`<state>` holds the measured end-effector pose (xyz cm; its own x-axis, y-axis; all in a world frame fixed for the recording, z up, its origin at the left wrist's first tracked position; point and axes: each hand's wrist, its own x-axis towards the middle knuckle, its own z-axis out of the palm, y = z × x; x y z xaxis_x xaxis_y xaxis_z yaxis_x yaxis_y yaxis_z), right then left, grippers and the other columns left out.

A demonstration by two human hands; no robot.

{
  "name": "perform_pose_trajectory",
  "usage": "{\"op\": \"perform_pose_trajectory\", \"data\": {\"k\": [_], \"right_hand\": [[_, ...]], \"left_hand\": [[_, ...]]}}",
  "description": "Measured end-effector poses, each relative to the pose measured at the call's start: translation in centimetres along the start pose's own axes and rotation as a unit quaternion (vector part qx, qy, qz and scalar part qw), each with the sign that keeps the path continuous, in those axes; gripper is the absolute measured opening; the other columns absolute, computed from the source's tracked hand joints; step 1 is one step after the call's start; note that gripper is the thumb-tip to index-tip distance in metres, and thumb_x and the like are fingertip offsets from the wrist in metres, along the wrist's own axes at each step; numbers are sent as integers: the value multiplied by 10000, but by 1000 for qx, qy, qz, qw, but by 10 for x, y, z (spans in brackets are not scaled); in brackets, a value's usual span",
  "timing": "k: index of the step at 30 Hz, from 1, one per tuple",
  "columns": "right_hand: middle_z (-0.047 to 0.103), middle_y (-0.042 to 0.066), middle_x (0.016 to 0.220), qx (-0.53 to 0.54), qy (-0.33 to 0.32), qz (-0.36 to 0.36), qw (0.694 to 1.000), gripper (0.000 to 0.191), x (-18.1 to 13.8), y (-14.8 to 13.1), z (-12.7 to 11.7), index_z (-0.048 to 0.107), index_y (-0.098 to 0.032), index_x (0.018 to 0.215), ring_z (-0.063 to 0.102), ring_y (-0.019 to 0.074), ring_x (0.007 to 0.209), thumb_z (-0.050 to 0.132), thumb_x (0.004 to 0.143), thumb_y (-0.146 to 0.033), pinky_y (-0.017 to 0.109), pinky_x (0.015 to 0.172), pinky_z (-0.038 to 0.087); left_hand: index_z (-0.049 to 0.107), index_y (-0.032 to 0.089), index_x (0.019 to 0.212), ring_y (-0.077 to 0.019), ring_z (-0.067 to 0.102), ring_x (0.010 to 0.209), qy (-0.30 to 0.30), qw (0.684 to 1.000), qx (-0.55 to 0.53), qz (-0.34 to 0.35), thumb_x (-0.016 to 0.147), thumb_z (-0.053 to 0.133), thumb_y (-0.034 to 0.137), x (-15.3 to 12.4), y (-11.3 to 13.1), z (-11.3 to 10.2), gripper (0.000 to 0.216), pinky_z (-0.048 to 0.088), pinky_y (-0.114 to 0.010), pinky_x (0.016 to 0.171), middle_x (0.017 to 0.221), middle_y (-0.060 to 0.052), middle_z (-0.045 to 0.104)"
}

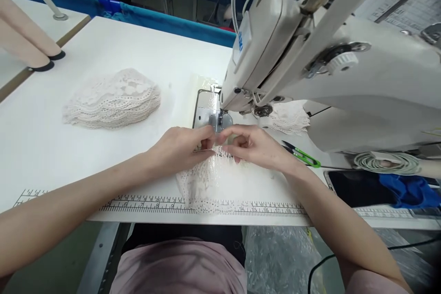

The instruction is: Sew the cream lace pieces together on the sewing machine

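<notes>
A white lace piece lies on the white table in front of the sewing machine. My left hand pinches its far edge just before the presser foot. My right hand meets it from the right, fingers curled and gripping the same lace edge. The fingertips of both hands touch close to the needle area.
A stack of lace pieces sits at the left of the table. More lace lies behind the machine head. Green thread snips rest right of my hand. A phone and blue cloth lie at the right. A printed ruler runs along the front edge.
</notes>
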<state>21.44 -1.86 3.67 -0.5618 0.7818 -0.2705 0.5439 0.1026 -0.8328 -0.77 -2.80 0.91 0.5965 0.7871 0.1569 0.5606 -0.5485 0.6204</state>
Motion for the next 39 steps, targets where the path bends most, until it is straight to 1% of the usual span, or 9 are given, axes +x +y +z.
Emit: {"op": "perform_pose_trajectory", "data": {"k": [3, 8, 11, 14, 18, 23, 26, 33, 39], "right_hand": [[599, -67, 549, -8, 29, 4, 1000, 243, 1, 9, -5, 659, -217, 1097, 579, 106, 501, 539, 886, -216, 229, 472, 388], [620, -35, 602, -101, 287, -28, 952, 79, -3, 29, -15, 649, -205, 909, 567, 118, 464, 604, 845, -208, 254, 456, 401], [641, -24, 646, -46, 227, -25, 973, 117, -6, 25, -11, 654, -203, 950, 568, 109, 458, 603, 879, -280, 249, 445, 414], [561, -66, 486, 9, 157, 12, 987, 220, -8, 14, -2, 663, -196, 1033, 539, 112, 415, 625, 888, -357, 238, 420, 396], [587, -74, 518, 42, 85, 0, 996, 247, -6, 7, 13, 670, -198, 1086, 556, 103, 435, 669, 858, -293, 227, 440, 425], [687, -15, 752, -71, 186, -124, 972, 81, -4, 11, 28, 685, -194, 842, 614, 100, 615, 617, 868, -159, 228, 576, 483], [681, -14, 761, -142, 220, -169, 950, 92, -6, 14, 31, 673, -197, 907, 611, 98, 635, 596, 884, -151, 216, 575, 475], [646, -52, 702, -203, 228, -215, 928, 167, -10, 17, 35, 576, -211, 1097, 552, 71, 532, 536, 935, -209, 197, 522, 435], [714, -14, 803, -215, 218, -239, 922, 145, -10, 15, 35, 596, -185, 1024, 588, 74, 571, 523, 907, -143, 198, 503, 412]], "left_hand": [[516, 206, 862, -58, 455, 471, 24, 999, 31, 23, 877, 584, 241, 0, -5, 3, 78, 326, -200, 499, 688, 82, 615], [536, 211, 872, -67, 460, 459, 36, 997, 73, 17, 893, 568, 277, 0, -9, 3, 77, 322, -197, 483, 611, 86, 567], [544, 214, 888, -66, 454, 456, 48, 995, 80, 17, 888, 585, 268, 0, -8, 2, 68, 318, -189, 484, 564, 99, 504], [539, 215, 909, -58, 431, 437, 59, 994, 84, 31, 898, 582, 267, 0, -6, 3, 68, 305, -184, 473, 568, 103, 497], [530, 205, 923, -59, 426, 419, 97, 985, 117, 82, 940, 553, 280, 0, -5, 6, 80, 305, -189, 463, 556, 100, 507], [549, 198, 882, -83, 517, 454, 126, 958, 227, 125, 963, 536, 343, -1, -7, 7, 166, 363, -226, 490, 619, 55, 628], [539, 200, 804, -83, 468, 413, 142, 946, 250, 150, 969, 523, 309, -2, -7, 5, 198, 356, -232, 463, 531, 68, 575], [512, 211, 794, -73, 429, 405, 173, 936, 237, 193, 968, 492, 199, -3, -4, 4, 175, 346, -243, 461, 510, 90, 502], [509, 208, 848, -75, 443, 418, 185, 935, 216, 211, 963, 535, 211, -2, -1, 4, 119, 354, -252, 460, 536, 94, 519]]}}
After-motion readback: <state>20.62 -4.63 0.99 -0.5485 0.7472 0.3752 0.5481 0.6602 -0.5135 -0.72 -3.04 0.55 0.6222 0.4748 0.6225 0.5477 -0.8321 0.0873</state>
